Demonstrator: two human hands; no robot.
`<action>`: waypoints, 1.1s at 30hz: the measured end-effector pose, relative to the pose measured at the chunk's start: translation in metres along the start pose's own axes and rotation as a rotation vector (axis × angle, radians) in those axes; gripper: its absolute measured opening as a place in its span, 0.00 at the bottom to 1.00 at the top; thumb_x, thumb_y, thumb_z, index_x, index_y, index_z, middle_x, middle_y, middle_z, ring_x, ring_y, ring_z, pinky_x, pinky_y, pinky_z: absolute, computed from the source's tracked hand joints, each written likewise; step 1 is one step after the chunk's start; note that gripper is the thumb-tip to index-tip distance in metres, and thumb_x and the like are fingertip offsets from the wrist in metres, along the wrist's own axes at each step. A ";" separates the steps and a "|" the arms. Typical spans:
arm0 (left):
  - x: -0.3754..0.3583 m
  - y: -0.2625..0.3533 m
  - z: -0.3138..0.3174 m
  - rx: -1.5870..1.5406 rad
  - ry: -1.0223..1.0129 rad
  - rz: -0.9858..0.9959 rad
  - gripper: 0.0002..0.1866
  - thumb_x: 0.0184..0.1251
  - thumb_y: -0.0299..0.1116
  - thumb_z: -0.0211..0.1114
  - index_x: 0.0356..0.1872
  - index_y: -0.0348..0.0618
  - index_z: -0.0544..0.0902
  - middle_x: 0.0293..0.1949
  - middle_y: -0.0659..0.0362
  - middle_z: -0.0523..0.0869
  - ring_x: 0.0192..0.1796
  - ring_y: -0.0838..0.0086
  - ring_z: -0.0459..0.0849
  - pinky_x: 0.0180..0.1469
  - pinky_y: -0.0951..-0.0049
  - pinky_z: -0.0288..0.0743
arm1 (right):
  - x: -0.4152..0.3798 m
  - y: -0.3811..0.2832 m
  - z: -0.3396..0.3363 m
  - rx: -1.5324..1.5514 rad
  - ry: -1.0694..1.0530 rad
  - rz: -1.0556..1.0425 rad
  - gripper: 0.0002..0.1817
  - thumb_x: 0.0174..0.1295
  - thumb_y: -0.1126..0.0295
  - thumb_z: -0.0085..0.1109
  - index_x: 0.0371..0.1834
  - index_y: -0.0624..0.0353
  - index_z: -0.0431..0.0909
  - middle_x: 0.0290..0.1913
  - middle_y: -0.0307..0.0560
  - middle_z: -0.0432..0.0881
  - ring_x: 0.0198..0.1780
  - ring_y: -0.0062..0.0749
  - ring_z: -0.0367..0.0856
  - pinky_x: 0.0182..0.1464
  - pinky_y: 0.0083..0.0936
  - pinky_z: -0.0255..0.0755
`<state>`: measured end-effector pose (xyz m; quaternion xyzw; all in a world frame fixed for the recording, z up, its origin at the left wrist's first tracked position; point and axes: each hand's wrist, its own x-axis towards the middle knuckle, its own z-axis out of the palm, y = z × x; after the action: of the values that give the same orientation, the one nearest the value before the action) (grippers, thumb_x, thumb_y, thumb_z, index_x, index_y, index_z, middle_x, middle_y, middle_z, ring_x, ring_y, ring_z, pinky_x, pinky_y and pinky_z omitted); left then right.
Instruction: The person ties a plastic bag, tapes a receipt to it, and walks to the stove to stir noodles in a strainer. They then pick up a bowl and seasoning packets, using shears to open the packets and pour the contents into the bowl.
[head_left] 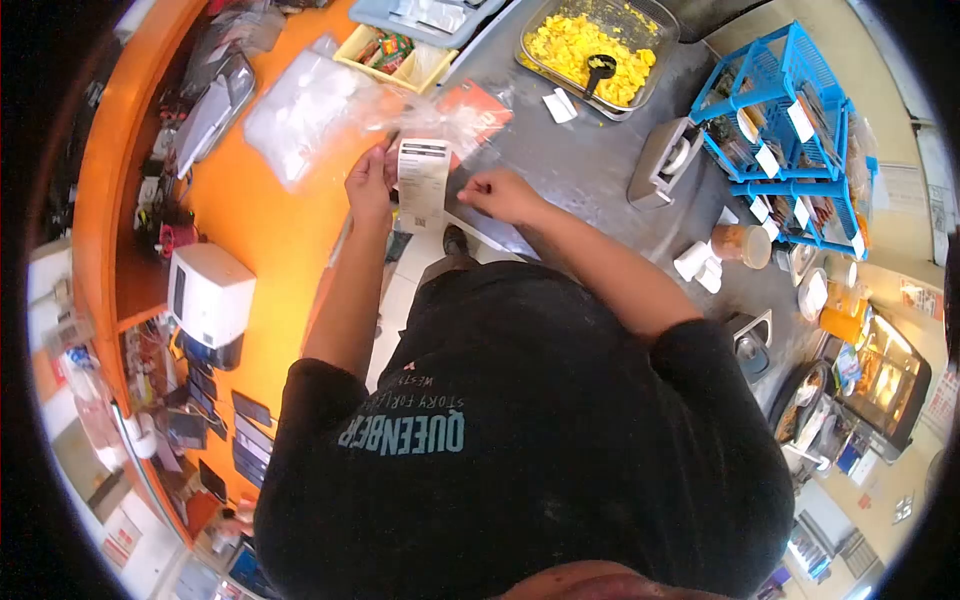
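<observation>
A printed paper receipt [422,185] hangs in front of my body, its lower end over the floor gap. My left hand [370,187] is closed at the receipt's left edge, with some fingertips hidden behind the paper. Just right of the slip, my right hand [497,194] has its fingers pinched together; anything between them is too small to make out. Crumpled clear plastic [400,110] lies behind the receipt's top, close to a red-orange printed packet [478,115].
Beyond, a metal tray [527,62] holds yellow food and a black spoon [600,72]. A tape dispenser [664,165] and stacked blue baskets [790,185] stand right. On the orange counter [290,215] at left are clear plastic bags [300,110] and a white printer [210,292].
</observation>
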<state>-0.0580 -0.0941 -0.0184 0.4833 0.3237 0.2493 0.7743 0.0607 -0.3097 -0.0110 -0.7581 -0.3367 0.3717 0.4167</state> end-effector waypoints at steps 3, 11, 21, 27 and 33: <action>0.061 -0.008 -0.010 0.136 -0.040 0.112 0.15 0.72 0.27 0.60 0.55 0.31 0.81 0.45 0.53 0.88 0.42 0.70 0.87 0.46 0.74 0.82 | 0.049 0.013 0.018 0.043 0.064 0.125 0.13 0.63 0.62 0.67 0.28 0.61 0.82 0.22 0.42 0.80 0.23 0.27 0.73 0.27 0.29 0.66; 0.197 -0.129 -0.069 0.494 -0.643 0.212 0.17 0.72 0.30 0.59 0.57 0.31 0.79 0.50 0.51 0.87 0.49 0.70 0.87 0.52 0.70 0.82 | 0.047 0.029 0.032 0.245 0.294 0.334 0.13 0.64 0.67 0.66 0.24 0.63 0.81 0.20 0.40 0.78 0.21 0.22 0.72 0.25 0.27 0.65; 0.125 -0.035 -0.055 1.172 -0.311 0.297 0.20 0.71 0.36 0.63 0.58 0.34 0.78 0.42 0.56 0.87 0.41 0.65 0.86 0.40 0.63 0.77 | 0.022 0.050 -0.067 -0.678 0.723 0.091 0.16 0.59 0.68 0.59 0.51 0.55 0.83 0.57 0.58 0.79 0.59 0.56 0.77 0.57 0.41 0.74; 0.057 0.045 -0.018 0.587 -0.022 0.424 0.13 0.71 0.29 0.61 0.53 0.34 0.79 0.35 0.59 0.82 0.36 0.76 0.81 0.41 0.73 0.77 | 0.039 0.081 -0.085 -0.553 0.816 0.023 0.23 0.57 0.74 0.66 0.59 0.55 0.80 0.51 0.51 0.84 0.53 0.41 0.84 0.54 0.35 0.78; 0.015 0.132 0.063 0.718 -0.505 0.699 0.10 0.71 0.26 0.63 0.50 0.35 0.81 0.39 0.57 0.84 0.39 0.77 0.84 0.43 0.74 0.78 | -0.023 -0.043 -0.080 1.098 0.627 -0.037 0.13 0.64 0.79 0.65 0.49 0.58 0.75 0.42 0.44 0.85 0.42 0.23 0.84 0.43 0.22 0.78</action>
<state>-0.0111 -0.0672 0.1181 0.8398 0.0135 0.2417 0.4859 0.1084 -0.3410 0.0642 -0.5008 0.0281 0.2434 0.8302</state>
